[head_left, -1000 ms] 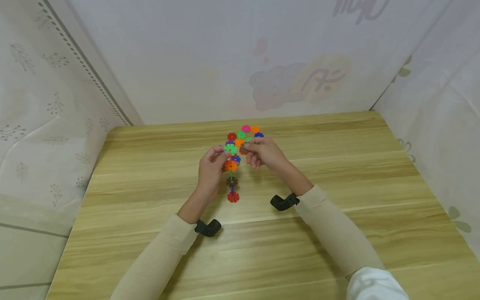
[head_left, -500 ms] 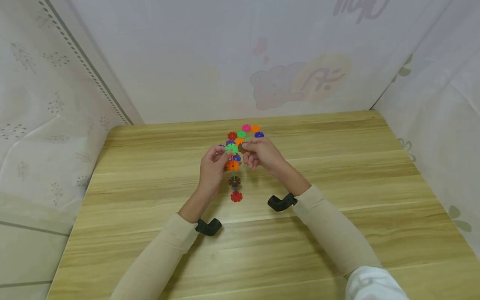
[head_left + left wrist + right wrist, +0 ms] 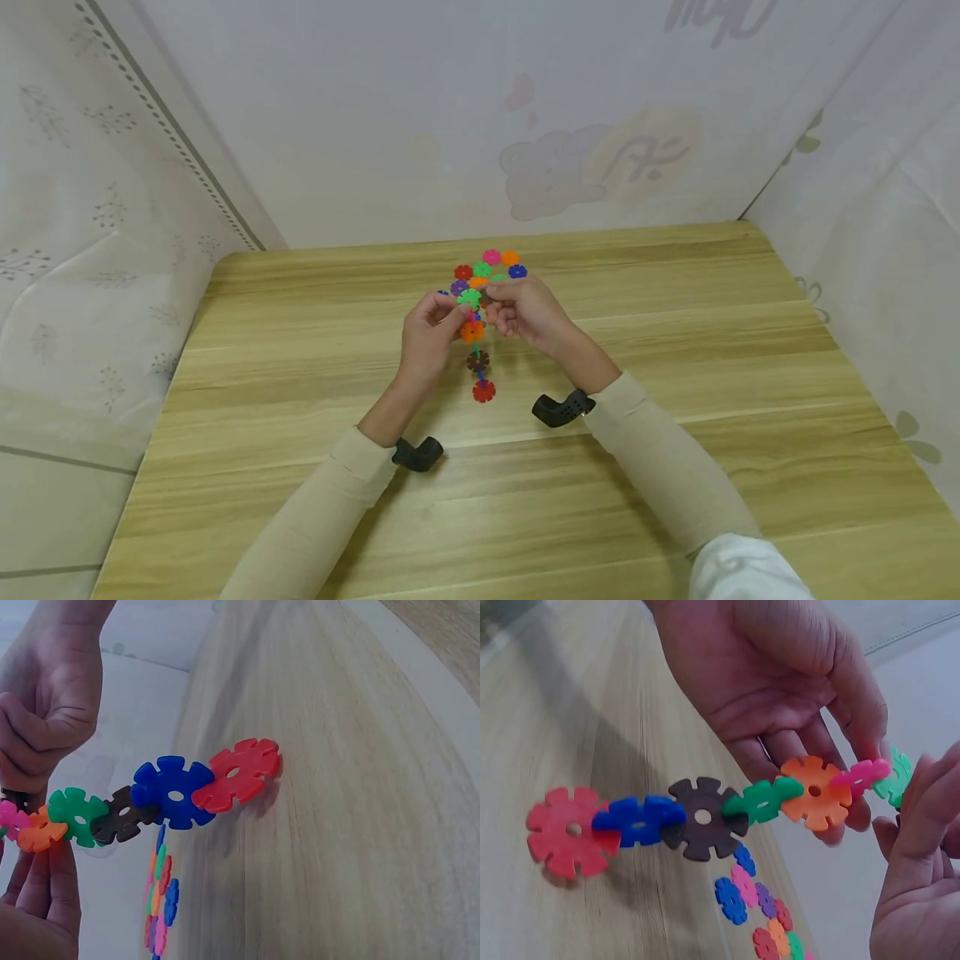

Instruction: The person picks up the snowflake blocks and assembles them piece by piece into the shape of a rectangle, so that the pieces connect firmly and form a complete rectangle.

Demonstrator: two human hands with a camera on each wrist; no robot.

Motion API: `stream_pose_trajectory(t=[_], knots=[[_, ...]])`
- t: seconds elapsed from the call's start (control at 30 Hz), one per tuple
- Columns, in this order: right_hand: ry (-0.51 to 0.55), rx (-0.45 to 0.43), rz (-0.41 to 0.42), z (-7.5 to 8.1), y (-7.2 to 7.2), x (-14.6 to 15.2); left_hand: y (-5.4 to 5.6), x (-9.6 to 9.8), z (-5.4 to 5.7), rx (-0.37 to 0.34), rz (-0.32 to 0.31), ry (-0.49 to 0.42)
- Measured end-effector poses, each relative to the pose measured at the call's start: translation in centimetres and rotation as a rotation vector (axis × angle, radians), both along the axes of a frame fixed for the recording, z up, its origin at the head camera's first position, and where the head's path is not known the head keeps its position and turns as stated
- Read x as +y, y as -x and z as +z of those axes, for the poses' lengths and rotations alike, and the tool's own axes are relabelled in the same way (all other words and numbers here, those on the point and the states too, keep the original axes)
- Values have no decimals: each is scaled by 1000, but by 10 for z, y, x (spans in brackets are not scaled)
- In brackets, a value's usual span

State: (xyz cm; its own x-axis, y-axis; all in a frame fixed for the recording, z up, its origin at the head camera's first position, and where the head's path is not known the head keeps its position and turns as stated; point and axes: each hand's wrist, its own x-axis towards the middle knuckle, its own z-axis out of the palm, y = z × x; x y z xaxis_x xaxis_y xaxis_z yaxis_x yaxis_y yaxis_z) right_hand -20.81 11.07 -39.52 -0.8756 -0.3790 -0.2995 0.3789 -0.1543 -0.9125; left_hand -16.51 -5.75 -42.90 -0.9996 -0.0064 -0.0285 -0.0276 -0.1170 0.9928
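My left hand (image 3: 427, 337) pinches the upper part of a chain of slotted interlocking plastic discs, near its pink disc (image 3: 861, 775). From there the chain hangs toward me: an orange disc (image 3: 472, 332), a green disc (image 3: 763, 801), a dark brown disc (image 3: 477, 361), a blue disc (image 3: 639, 822) and a red disc (image 3: 483, 391) at the end. A bright green disc (image 3: 469, 299) tops it. Close beside that, my right hand (image 3: 536, 313) pinches another dark disc (image 3: 13, 797) between thumb and curled forefinger; the fingers mostly hide it.
Several loose discs in mixed colours lie behind the hands on the wooden table (image 3: 300, 375), among them a pink disc (image 3: 492, 257), a red disc (image 3: 463, 272) and a blue disc (image 3: 517, 272). Pale printed cloth walls (image 3: 375, 125) stand at the back and sides.
The chain and my left hand have shifted right, its red end swinging most. My right hand's dark disc has come up close to the top green disc and is now mostly hidden.
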Motion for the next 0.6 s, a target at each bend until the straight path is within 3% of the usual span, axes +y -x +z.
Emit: stream_pose_trajectory(t=[0.23, 0.5, 0.6], knots=[[14, -46, -44, 1, -4, -4, -1, -1, -3, 67, -2, 45], [-34, 11, -69, 3, -9, -14, -2, 1, -4, 120, 32, 119], [-23, 6, -74, 3, -8, -14, -2, 3, -3, 110, 39, 95]])
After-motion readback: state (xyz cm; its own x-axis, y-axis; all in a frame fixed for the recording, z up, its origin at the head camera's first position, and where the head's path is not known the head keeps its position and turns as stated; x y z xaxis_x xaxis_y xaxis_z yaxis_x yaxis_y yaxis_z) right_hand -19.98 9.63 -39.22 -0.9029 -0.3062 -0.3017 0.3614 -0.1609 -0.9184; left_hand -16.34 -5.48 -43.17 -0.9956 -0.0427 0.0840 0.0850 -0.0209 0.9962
